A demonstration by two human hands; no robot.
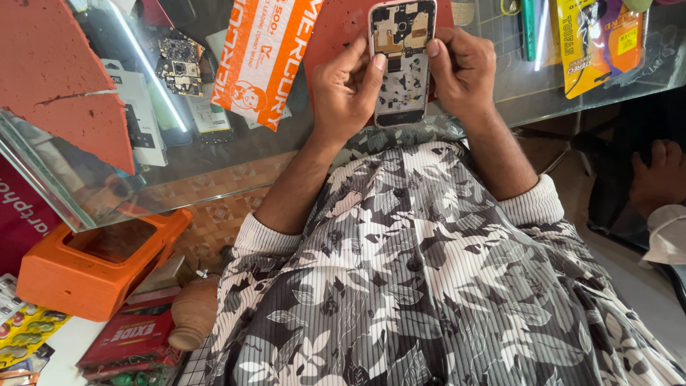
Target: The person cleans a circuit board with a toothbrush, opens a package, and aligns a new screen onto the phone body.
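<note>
An opened smartphone (pixel 401 68) with its back cover off shows its inner frame and parts; it is held upright over the edge of the glass counter (pixel 214 154). My left hand (pixel 346 89) grips its left side, thumb pressed on the middle of the frame. My right hand (pixel 464 71) grips the right side, thumb near the upper part. A red mat (pixel 336 28) lies under the phone.
A loose circuit board (pixel 179 66) and an orange-white packet (pixel 261 57) lie on the glass. Red foam slab (pixel 61 78) at left. Orange plastic case (pixel 93 268) and red box (pixel 132 336) sit lower left. Yellow accessory packs (pixel 593 43) top right. Another person's hand (pixel 657 182) at right.
</note>
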